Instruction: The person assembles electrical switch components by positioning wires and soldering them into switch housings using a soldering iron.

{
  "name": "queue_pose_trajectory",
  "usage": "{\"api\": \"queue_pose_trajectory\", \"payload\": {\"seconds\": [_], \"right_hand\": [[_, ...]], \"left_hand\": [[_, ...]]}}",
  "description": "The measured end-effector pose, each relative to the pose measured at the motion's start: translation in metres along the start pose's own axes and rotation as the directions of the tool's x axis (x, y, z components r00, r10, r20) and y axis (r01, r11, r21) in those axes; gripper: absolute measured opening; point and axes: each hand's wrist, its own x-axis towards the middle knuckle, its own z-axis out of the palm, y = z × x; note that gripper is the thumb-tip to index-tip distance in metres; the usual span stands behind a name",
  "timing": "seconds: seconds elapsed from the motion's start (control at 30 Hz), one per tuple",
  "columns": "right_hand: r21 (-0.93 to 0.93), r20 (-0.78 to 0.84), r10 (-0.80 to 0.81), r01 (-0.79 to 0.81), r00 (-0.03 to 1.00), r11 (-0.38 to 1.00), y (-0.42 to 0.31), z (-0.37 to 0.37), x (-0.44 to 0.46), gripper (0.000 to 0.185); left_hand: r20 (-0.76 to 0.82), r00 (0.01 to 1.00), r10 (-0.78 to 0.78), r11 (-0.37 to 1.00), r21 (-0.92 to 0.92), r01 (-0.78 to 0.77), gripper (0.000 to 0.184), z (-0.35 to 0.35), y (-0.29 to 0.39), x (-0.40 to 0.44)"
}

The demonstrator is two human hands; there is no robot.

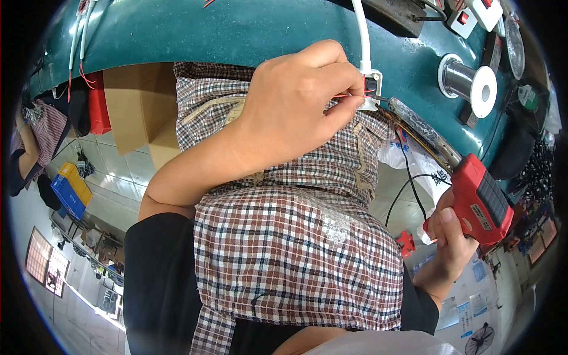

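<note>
I judged white plastic box (372,72) only part-wired: left hand (299,97) pinched thin red wire (341,95), right hand (454,239) gripped red soldering iron (470,176).

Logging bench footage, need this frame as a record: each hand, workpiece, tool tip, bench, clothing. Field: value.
left hand: thumb and fingers pinching red wire beside the housing
right hand: gripping red-handled soldering tool
workpiece: small white housing at the bench edge, white cable running up from it
tool tip: at the housing near the left fingertips; contact unclear
bench: teal workbench; solder spool right of the housing
clothing: checked apron over black top
</note>
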Motion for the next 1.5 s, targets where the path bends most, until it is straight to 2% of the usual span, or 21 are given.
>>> {"api": "queue_pose_trajectory", "payload": {"seconds": [0.1, 0.3, 0.37, 0.47, 0.6, 0.7, 1.33, 1.47, 1.5], "right_hand": [[-0.009, 0.038, 0.004, -0.003, 0.999, 1.0, 0.001, -0.002, 0.001, 0.051], [0.036, -0.009, -0.1, 0.101, 0.995, 0.994, 0.004, 0.003, 0.001, 0.05], [-0.004, -0.02, -0.262, 0.262, 0.965, 0.965, 0.006, 0.009, 0.004, 0.041], [0.009, -0.018, -0.297, 0.297, 0.955, 0.955, 0.003, 0.011, 0.005, 0.037], [0.129, -0.01, -0.233, 0.232, 0.973, 0.964, 0.006, -0.001, 0.005, 0.039], [0.231, -0.017, -0.304, 0.3, 0.952, 0.925, 0.009, -0.002, 0.008, 0.025], [0.213, 0.009, -0.343, 0.333, 0.939, 0.919, 0.012, -0.002, 0.01, 0.023], [0.271, 0.016, -0.375, 0.357, 0.927, 0.894, 0.019, -0.008, 0.013, 0.02], [0.308, 0.035, -0.397, 0.368, 0.917, 0.877, 0.022, -0.011, 0.015, 0.02]], "left_hand": [[-0.003, 1.0, 0.004, 1.0, 0.002, -0.004, 0.008, 0.0, 0.0, 0.0], [-0.007, 1.0, 0.007, 1.0, -0.004, -0.007, 0.008, 0.0, -0.001, 0.0], [-0.005, 1.0, 0.006, 1.0, -0.008, -0.006, 0.008, 0.0, -0.001, 0.0], [0.002, 1.0, 0.004, 1.0, 0.0, -0.004, 0.009, 0.0, -0.001, 0.0], [0.006, 1.0, 0.002, 1.0, -0.001, -0.002, 0.009, 0.0, -0.001, 0.0], [0.008, 1.0, -0.001, 1.0, -0.001, 0.001, 0.009, 0.0, -0.001, 0.0], [0.003, 1.0, -0.007, 1.0, -0.016, 0.007, 0.008, 0.001, -0.003, -0.001], [0.0, 1.0, 0.011, 1.0, 0.0, -0.011, 0.009, 0.0, -0.002, 0.001], [-0.069, 0.997, -0.017, 1.0, -0.022, 0.016, 0.01, -0.001, -0.001, 0.003]]}}
